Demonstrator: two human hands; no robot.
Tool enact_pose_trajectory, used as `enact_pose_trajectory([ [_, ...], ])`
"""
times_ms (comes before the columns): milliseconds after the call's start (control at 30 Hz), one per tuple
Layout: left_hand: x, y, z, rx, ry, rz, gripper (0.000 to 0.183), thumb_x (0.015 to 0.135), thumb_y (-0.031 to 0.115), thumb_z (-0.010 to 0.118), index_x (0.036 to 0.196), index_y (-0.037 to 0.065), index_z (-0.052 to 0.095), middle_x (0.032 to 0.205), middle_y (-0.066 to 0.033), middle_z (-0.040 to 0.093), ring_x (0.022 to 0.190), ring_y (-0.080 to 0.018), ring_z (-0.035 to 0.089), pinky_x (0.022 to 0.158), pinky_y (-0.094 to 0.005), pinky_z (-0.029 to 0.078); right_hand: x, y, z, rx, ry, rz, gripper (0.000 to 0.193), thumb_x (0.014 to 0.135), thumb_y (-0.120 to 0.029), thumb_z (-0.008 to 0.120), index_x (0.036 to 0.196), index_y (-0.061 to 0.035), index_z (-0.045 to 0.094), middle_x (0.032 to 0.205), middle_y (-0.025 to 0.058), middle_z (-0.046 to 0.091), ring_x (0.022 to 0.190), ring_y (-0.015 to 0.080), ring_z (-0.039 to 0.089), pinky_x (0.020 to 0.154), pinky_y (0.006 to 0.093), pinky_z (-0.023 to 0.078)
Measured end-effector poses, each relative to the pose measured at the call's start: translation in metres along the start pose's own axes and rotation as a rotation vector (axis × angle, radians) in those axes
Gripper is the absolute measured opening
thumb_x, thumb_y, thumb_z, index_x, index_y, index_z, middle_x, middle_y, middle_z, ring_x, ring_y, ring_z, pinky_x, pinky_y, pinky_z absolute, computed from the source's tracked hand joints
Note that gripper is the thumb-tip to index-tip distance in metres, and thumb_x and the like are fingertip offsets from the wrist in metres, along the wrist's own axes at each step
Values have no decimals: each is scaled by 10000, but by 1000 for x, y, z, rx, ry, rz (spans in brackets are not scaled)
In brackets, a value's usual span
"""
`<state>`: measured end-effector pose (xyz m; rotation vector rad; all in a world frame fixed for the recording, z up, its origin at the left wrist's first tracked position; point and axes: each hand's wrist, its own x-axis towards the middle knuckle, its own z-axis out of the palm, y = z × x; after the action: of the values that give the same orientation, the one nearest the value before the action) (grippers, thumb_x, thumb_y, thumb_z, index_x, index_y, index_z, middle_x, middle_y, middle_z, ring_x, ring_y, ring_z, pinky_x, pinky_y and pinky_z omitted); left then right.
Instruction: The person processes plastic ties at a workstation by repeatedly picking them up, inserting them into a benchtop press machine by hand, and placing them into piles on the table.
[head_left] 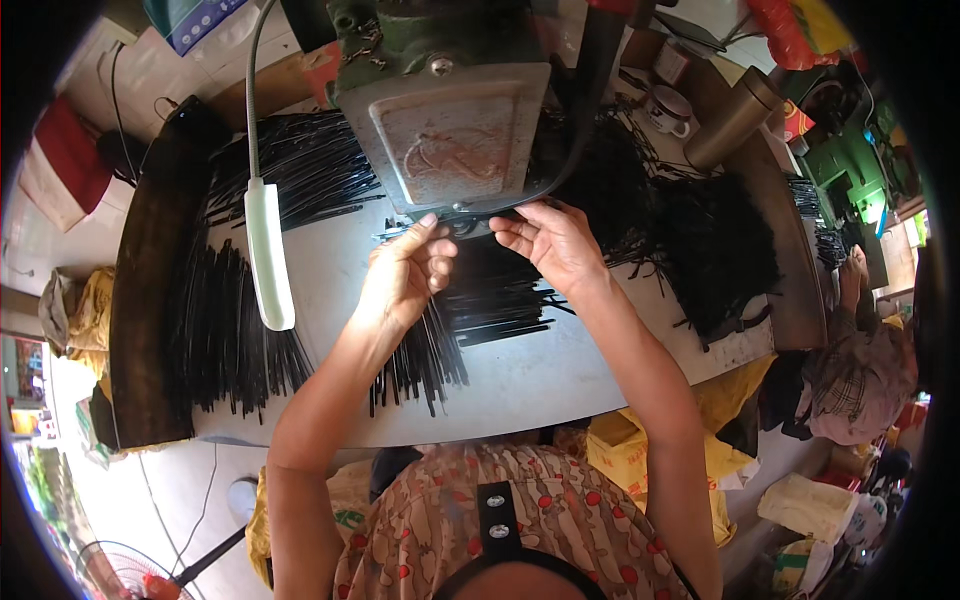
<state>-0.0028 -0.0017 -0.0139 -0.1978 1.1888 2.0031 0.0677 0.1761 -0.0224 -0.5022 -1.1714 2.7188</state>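
Note:
Both my hands are raised to the lower front edge of a green machine with a grey metal cover point(450, 140). My left hand point(400, 270) is closed, thumb and fingers pressed together just below the cover's left corner. To its right, my right hand point(557, 248) has its fingers curled in a pinch under the cover's right side. Whatever either hand pinches is too dark and small to make out. Thin black strips point(500, 305) lie on the table between and below my hands. A fanned bundle of black strips point(420, 355) lies beside my left wrist.
More black strips point(225, 330) cover the table's left side, with a dense black pile point(715, 245) on the right. A white lamp point(268, 260) hangs left of my hands. A mug point(667, 110) and a metal flask point(735, 118) stand at back right. Another person point(855, 370) sits at far right.

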Motion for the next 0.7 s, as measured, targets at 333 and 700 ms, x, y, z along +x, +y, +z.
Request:
enact_pose_trajectory([
  [333, 9, 2, -4, 29, -11, 150, 214, 813, 152, 564, 831, -60, 539, 637, -110, 576, 468, -134, 469, 423, -230, 336, 3, 10, 4, 48, -30, -63, 153, 842, -99, 503, 922, 28, 530, 908, 147, 579, 838, 254, 597, 725, 344, 515],
  [700, 7, 0, -3, 33, -10, 172, 241, 807, 171, 583, 838, -64, 540, 642, -113, 579, 479, -136, 481, 427, -229, 344, -4, 12, 11, 50, 87, -67, 117, 839, -79, 513, 865, 33, 536, 901, 159, 580, 845, 270, 600, 747, 347, 519],
])
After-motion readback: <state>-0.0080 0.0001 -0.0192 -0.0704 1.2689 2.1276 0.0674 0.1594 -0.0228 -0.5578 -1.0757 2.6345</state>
